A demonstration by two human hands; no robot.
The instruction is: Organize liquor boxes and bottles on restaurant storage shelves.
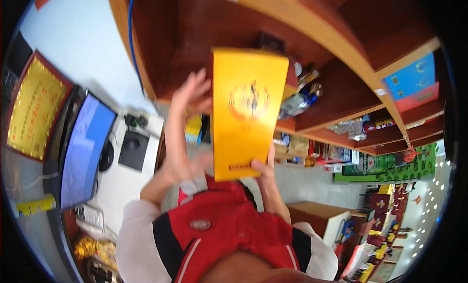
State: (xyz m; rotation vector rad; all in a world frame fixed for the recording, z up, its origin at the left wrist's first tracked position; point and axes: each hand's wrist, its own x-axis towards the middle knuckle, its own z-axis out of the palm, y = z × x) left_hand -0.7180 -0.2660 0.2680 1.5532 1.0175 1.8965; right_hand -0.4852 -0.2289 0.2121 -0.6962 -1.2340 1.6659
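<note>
A tall yellow gift box (248, 111) with a round printed emblem and a line of red writing stands up in front of my chest. My right hand (266, 169) grips it by the lower right edge, its thumb on the front face and the other fingers out of sight behind. My left hand (192, 91) is raised beside the box's left edge, blurred, with its fingers spread. No object shows in it. Whether its fingertips touch the box I cannot tell. Behind the box is an open compartment of a wooden shelf unit (175, 37).
Blue-and-clear bottles (298, 103) and a dark box (271, 41) sit on the shelving. To my left a white desk (115, 188) bears a monitor (87, 151) and a black square device (134, 150). A blue cable (131, 37) runs down the shelf's side. A low wooden cabinet (310, 213) stands at right.
</note>
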